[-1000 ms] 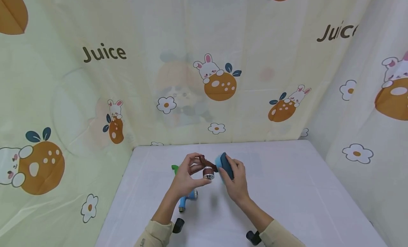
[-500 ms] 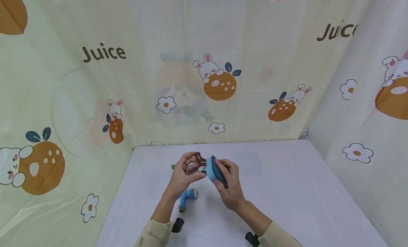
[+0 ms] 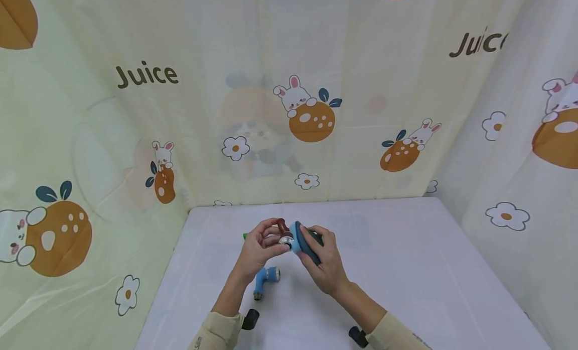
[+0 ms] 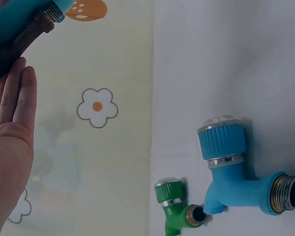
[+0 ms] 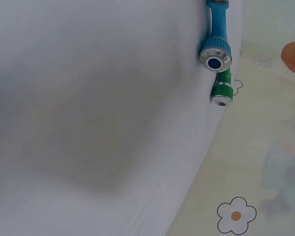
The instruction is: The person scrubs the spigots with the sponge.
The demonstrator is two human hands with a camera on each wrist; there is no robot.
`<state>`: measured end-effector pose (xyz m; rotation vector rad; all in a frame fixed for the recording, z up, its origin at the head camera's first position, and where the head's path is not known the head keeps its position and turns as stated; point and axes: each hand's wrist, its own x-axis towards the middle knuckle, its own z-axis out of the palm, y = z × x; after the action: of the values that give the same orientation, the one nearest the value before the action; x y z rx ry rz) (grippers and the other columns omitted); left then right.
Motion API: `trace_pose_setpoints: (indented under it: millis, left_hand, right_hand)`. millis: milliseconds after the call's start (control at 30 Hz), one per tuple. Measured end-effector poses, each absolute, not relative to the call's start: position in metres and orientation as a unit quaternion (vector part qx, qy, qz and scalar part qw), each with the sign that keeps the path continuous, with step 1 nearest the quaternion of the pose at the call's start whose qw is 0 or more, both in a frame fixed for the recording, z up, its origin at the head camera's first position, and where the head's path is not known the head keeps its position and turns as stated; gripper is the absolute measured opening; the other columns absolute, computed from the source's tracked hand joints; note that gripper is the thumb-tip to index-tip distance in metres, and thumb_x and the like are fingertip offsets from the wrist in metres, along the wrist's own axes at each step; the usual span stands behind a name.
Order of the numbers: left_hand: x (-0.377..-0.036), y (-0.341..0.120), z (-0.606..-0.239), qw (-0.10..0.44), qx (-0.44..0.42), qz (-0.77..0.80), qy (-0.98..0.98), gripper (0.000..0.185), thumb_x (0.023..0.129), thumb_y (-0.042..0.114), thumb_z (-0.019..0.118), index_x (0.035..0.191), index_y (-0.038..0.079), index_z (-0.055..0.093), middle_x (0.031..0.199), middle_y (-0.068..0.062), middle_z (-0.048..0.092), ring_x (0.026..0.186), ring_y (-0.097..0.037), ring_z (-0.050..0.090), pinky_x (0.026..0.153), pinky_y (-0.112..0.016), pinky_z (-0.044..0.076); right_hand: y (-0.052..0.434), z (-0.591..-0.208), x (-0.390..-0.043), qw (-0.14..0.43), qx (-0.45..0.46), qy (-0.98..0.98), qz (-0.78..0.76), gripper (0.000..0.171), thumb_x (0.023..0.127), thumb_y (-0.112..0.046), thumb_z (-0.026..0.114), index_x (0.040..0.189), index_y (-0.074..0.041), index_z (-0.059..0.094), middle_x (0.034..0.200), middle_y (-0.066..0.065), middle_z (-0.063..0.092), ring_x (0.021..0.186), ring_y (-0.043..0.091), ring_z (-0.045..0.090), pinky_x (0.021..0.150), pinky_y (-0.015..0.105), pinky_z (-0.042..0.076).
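Hands raised over the smooth, pale table [image 3: 406,269]: the left hand [image 3: 253,250] holds a brown tap [image 3: 283,226] between thumb and bent fingers, and the right hand [image 3: 327,269] is curled round a sponge [image 3: 307,245]. The tap has a glossy stem, a silvery metal cap near the thumb and, in the left wrist view, a threaded end. The sponge is two-layered, a light blue face toward the tap and a dark blue back toward the palm; the two meet in the head view, though firm contact cannot be made out. On the table lie a blue tap [image 4: 231,182], with ribbed knob, silvery collar and brass-coloured thread, and near it a smaller green tap [image 4: 174,209] of similar elbow form. Behind hangs a softly creased curtain [image 3: 198,114] printed with rabbits, oranges and flowers. Compared with half a second earlier, the sponge shows less of its light blue face; compared with one second earlier, the brown tap and left hand sit farther left, and the green tap is more hidden. The blue tap is unmoved.
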<state>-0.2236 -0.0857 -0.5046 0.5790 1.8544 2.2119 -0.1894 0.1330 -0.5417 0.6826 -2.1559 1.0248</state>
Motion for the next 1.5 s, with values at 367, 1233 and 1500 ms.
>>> trace_pose_setpoints:
  millis: [367, 1233, 1500]
  left_hand:
    - [-0.22, -0.081, -0.504, 0.087, 0.191, 0.716, 0.665, 0.077, 0.079, 0.015, 0.092, 0.145, 0.014, 0.052, 0.125, -0.017, 0.067, 0.118, -0.025, 0.072, 0.094, -0.033, 0.06]
    - [-0.219, -0.083, -0.508, 0.02, 0.17, 0.689, 0.704, 0.075, 0.08, 0.011, 0.09, 0.142, 0.01, 0.048, 0.128, -0.013, 0.067, 0.118, -0.026, 0.065, 0.104, -0.026, 0.053]
    - [-0.219, -0.083, -0.509, 0.015, 0.159, 0.703, 0.693, 0.072, 0.081, 0.012, 0.09, 0.14, 0.01, 0.048, 0.129, -0.015, 0.067, 0.117, -0.028, 0.064, 0.105, -0.029, 0.053]
  right_hand:
    - [0.14, -0.55, -0.194, 0.318, 0.22, -0.866, 0.316, 0.058, 0.093, -0.027, 0.07, 0.149, -0.017, 0.059, 0.135, 0.019, 0.055, 0.113, 0.029, 0.051, 0.083, 0.046, 0.051]
    - [0.144, -0.551, -0.19, 0.285, 0.184, -0.915, 0.218, 0.054, 0.092, -0.04, 0.072, 0.141, -0.019, 0.066, 0.127, 0.019, 0.061, 0.101, 0.03, 0.055, 0.079, 0.043, 0.05]
    - [0.145, -0.551, -0.188, 0.285, 0.187, -0.917, 0.206, 0.055, 0.091, -0.041, 0.073, 0.141, -0.019, 0.066, 0.127, 0.018, 0.06, 0.102, 0.03, 0.055, 0.08, 0.042, 0.05]
